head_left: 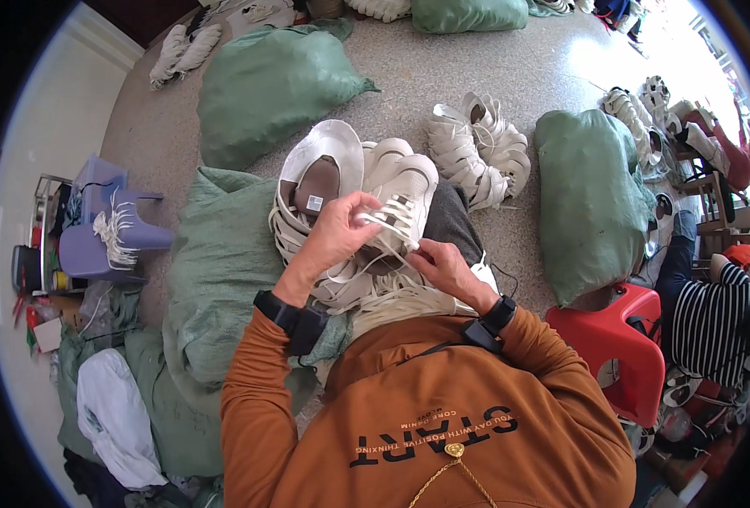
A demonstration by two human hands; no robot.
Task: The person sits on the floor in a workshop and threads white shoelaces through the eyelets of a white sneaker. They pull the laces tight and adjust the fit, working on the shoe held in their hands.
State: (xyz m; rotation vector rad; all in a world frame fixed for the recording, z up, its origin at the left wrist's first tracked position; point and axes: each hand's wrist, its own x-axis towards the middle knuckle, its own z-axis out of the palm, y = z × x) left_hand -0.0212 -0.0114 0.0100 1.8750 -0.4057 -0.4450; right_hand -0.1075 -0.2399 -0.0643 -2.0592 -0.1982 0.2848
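Note:
A white lace-up shoe point(412, 179) rests on my lap, toe pointing away from me, its laces partly threaded across the front. My left hand point(338, 237) is closed, pinching a white shoelace point(381, 222) above the eyelets. Low at the shoe's right side, my right hand point(449, 269) pinches the lace close to the eyelets. To the left of the shoe lies a stack of white shoe uppers point(341, 140), with a brown insole point(317, 182) showing in the top one. A bunch of loose white laces point(400, 302) lies across my lap.
Green sacks stand around me: a far-left sack point(273, 93), a left sack point(223, 271) and a right sack point(582, 203). Nested shoes point(477, 152) lie ahead on the floor. A red stool point(599, 330) is at right, a purple stool point(96, 250) at left. Another person's striped sleeve point(709, 317) shows at far right.

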